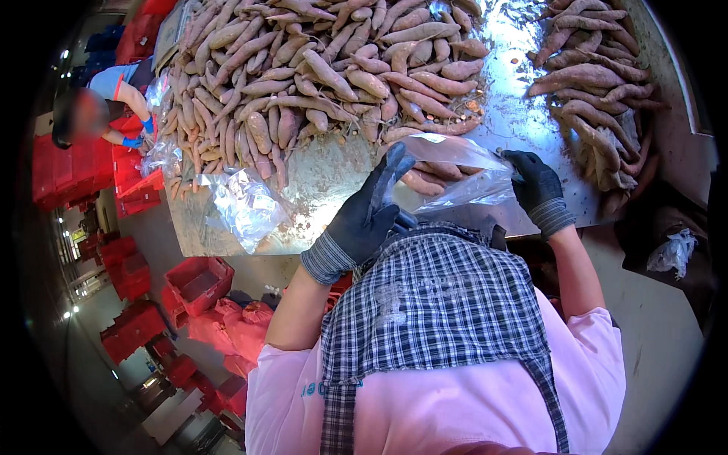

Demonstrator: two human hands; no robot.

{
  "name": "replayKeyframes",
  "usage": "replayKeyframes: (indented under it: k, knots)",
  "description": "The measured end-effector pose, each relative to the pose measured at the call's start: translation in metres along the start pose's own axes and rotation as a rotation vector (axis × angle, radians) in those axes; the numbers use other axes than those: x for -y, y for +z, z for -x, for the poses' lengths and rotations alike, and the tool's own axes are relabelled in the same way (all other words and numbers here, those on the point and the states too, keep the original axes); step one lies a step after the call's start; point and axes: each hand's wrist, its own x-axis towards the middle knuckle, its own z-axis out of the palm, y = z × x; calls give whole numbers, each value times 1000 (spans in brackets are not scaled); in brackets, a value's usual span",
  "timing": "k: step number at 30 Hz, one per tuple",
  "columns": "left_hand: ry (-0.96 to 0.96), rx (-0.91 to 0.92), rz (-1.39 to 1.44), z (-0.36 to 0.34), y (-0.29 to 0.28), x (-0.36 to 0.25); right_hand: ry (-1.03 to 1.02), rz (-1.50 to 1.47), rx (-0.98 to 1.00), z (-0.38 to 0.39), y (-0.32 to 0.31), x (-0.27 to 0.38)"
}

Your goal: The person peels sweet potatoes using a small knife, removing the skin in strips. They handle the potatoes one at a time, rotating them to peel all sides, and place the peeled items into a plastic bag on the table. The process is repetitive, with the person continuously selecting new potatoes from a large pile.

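Currently: clear bag (485, 188) of tubers (422, 183), frame centre.
Right hand (538, 184) pinches the bag's right end; left hand (365, 212), fingers parted, beside its left end, contact unclear.

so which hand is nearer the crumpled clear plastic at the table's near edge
Left. The left hand is to the right of the crumpled clear plastic, apart from it; the right hand is farther right, holding the sweet potato bag.

Packing shed: sweet potato heap (326, 74), red crates (206, 297)
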Motion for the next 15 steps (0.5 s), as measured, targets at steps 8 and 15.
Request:
replayKeyframes:
  k: [8,15]
  knots:
    - [-64,17,96,-3,5,-13,84,-78,108,7,-15,-8]
    - [-70,16,195,-10,12,-8,-115,-345,-262,2,-47,39]
